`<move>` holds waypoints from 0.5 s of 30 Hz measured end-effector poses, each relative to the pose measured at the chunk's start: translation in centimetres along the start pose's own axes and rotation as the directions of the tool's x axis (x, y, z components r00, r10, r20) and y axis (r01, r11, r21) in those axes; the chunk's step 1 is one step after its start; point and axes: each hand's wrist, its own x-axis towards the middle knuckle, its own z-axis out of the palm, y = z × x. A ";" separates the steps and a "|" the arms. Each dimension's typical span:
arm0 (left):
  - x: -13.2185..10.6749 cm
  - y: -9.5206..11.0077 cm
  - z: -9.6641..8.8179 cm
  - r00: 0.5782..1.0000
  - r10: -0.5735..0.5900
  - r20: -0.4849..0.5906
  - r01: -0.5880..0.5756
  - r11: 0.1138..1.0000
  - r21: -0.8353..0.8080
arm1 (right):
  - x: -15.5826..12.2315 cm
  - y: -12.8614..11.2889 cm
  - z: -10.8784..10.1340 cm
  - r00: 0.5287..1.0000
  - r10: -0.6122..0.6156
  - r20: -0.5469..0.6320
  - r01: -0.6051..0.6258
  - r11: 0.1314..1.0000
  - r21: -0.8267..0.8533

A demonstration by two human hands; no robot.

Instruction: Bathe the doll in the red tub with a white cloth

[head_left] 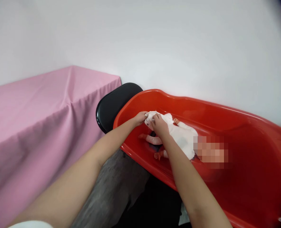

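A baby doll (184, 139) in white clothes lies on its back in a red baby bathtub (254, 177), its blurred-out head to the right. My left hand (140, 118) pinches the end of the white clothing (152, 114) gathered over one of the doll's legs. Just to the right, my right hand (161, 127) grips the same bunched fabric with bent fingers. The doll's other leg (152, 139) stretches left along the tub floor, foot bare. One small hand (158, 155) shows near the front wall, the other by the back wall.
A black chair seat (118, 103) is partly under the tub's left end. Left of it stands a table under a pink cloth (42, 104) that hangs down its side. A white wall (178, 47) rises behind the tub. Grey flooring (114, 183) shows below.
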 end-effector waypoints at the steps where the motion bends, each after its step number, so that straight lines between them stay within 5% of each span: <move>1: -0.1 0.2 0.2 1.000 -0.010 0.006 0.010 1.000 0.000 | 0.0 -0.2 -0.1 0.999 0.036 0.001 -0.036 0.999 0.001; 5: -0.2 0.6 0.6 0.999 -0.021 0.029 0.021 1.000 -0.002 | -0.1 -0.4 -0.5 0.994 0.100 -0.037 -0.101 0.994 -0.029; 15: -0.4 0.4 0.3 0.985 -0.004 0.172 -0.008 0.998 0.070 | 0.2 0.7 1.1 0.988 -0.009 -0.152 -0.027 0.971 -0.238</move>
